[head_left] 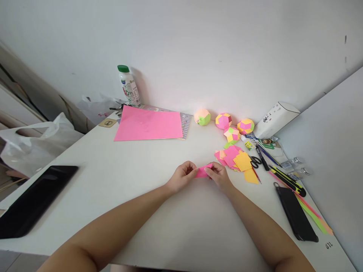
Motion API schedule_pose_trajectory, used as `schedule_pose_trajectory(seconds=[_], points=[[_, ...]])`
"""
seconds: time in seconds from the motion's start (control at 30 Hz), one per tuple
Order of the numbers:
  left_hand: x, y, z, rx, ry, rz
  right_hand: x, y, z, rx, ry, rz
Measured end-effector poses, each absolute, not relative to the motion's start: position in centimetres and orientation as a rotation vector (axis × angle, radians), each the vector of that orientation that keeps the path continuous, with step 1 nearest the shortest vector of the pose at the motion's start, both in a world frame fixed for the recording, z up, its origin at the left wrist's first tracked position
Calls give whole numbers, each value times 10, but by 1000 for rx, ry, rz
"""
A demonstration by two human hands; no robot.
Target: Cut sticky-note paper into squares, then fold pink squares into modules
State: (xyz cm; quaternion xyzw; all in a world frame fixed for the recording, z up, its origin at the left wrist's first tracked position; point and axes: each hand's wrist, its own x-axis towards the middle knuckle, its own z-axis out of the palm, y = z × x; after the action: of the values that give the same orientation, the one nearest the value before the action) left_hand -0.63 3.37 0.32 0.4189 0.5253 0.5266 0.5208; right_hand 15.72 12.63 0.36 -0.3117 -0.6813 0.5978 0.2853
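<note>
Between my two hands is a small piece of pink paper (pixel 201 172), pinched at both ends. My left hand (pixel 183 175) grips its left end between thumb and fingers, closed. On the right end, my right hand (pixel 219 175) is closed in the same kind of pinch, its thumb lying over the paper. Just beyond my right hand lies a loose pile of pink and yellow paper pieces (pixel 235 155). Several paper balls of many coloured faces, one a green and peach ball (pixel 202 117), rest by the wall.
Large pink sheets (pixel 149 124) lie at the back left beside a green-capped bottle (pixel 129 88). Scissors (pixel 255 161), a yellow-black cutter (pixel 287 180), a black phone-like case (pixel 296 213) and a white box (pixel 276 120) line the right. A black panel (pixel 36 200) lies left.
</note>
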Motion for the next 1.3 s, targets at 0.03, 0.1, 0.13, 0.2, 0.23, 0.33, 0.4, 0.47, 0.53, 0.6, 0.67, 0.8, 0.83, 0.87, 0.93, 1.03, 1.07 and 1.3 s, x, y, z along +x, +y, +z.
schedule_pose_trajectory(seconds=[0.03,0.1,0.13,0.2,0.23,0.33,0.4,0.47,0.53,0.6,0.67,0.8,0.83,0.87,0.93,1.03,1.07,1.3], points=[[-6,34,3,998,1259,1279,157,126,3,-838,-1832,1597],[-7,34,4,988,1251,1294,157,126,2,-849,-1859,1591],[-7,34,4,988,1249,1288,157,126,2,-853,-1873,1588],[-8,33,5,1006,1238,1261,156,125,3,-849,-1891,1589],[-8,33,6,1027,1221,1245,156,125,4,-844,-1892,1593],[-7,32,7,1101,1115,1220,154,124,4,-816,-1861,1610],[-7,32,6,1129,1079,1214,154,125,2,-801,-1836,1625],[-6,32,5,1145,1093,1195,154,126,0,-795,-1819,1648],[-7,32,5,1171,1126,1170,154,126,-2,-786,-1806,1671],[-7,32,6,1208,1143,1150,154,127,-3,-770,-1807,1677],[-7,32,9,1245,1157,1144,155,126,-1,-747,-1835,1663],[-8,31,13,1303,1177,1141,154,124,6,-686,-1908,1621],[-8,31,12,1311,1180,1141,154,124,8,-672,-1922,1612],[-8,31,11,1316,1184,1142,154,123,9,-658,-1935,1604],[-7,31,9,1316,1209,1153,154,123,10,-641,-1961,1595],[-6,31,5,1273,1253,1184,154,124,9,-667,-1987,1585],[-5,31,5,1249,1248,1206,155,124,8,-690,-1992,1576],[-3,30,4,1189,1131,1333,154,122,9,-706,-1994,1554]])
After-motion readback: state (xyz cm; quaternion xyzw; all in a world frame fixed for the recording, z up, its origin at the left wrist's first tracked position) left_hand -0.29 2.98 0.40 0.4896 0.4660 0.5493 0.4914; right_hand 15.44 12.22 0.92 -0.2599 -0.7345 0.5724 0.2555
